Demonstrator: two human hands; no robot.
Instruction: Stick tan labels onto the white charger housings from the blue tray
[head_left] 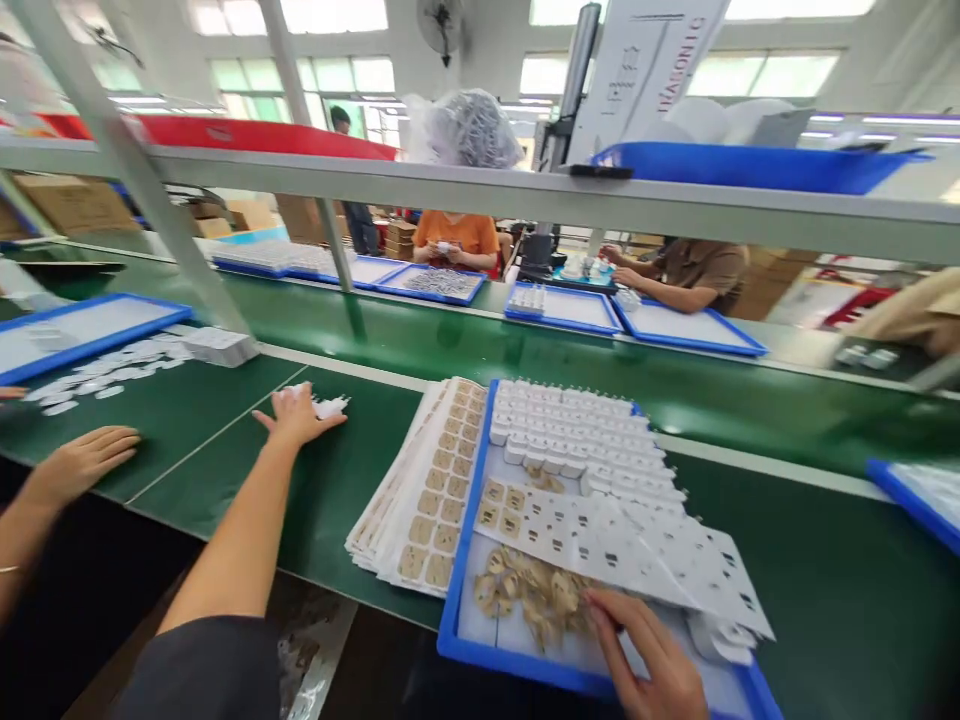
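My left hand (295, 414) is stretched out over the green table, its fingers spread around small white parts (330, 407); whether it grips them is unclear. At the lower right, my right hand (645, 650) has thumb and fingertips pressed together at the edge of a pile of crumpled tan peelings (536, 590); anything between them is too small to name. Beneath it lies a blue-rimmed tray (459, 600) with rows of white housings (577, 430) and a white sheet (637, 545) bearing a few tan stickers. A stack of sticker sheets (431, 490) lies along the tray's left side.
At the left, a co-worker's hand (86, 460) rests near scattered white discs (112, 370) and another blue-rimmed tray (90, 330). A metal shelf (450, 180) crosses above the table, holding a red bin (255, 135) and a blue bin (757, 165). People work beyond it.
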